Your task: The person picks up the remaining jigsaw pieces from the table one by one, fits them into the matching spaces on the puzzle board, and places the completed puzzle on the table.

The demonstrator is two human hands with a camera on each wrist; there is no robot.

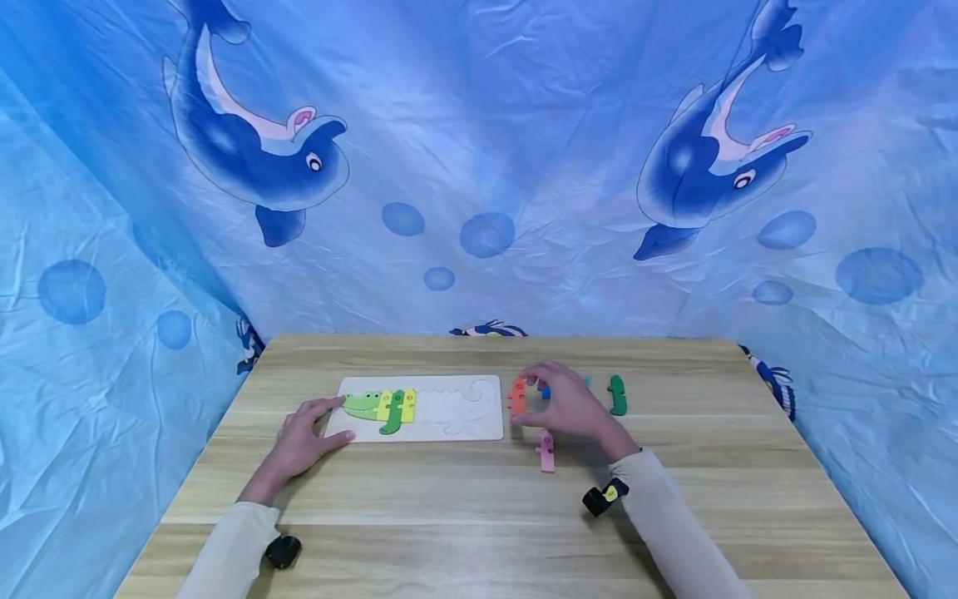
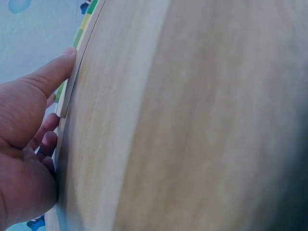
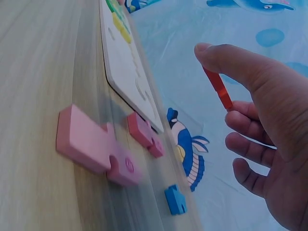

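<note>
A white puzzle board (image 1: 456,428) lies on the table with crocodile pieces set in its left part: a green head (image 1: 362,406), yellow segments and a green leg piece (image 1: 394,413). My left hand (image 1: 303,441) rests at its left end, thumb along the front edge and index fingertip near the head. Just beyond the board's right end, my right hand (image 1: 561,403) pinches an orange puzzle piece (image 1: 517,396) between thumb and fingers. The right wrist view shows that piece (image 3: 219,89) edge-on, raised above the table. The other fingers of that hand are loosely bent.
In front of the right hand lies a pink piece (image 1: 547,453); another pink piece (image 3: 146,134) shows in the right wrist view. A blue piece (image 1: 545,392) is partly behind the hand, and a green piece (image 1: 617,395) lies farther right. A blue dolphin curtain (image 1: 479,166) hangs behind the table.
</note>
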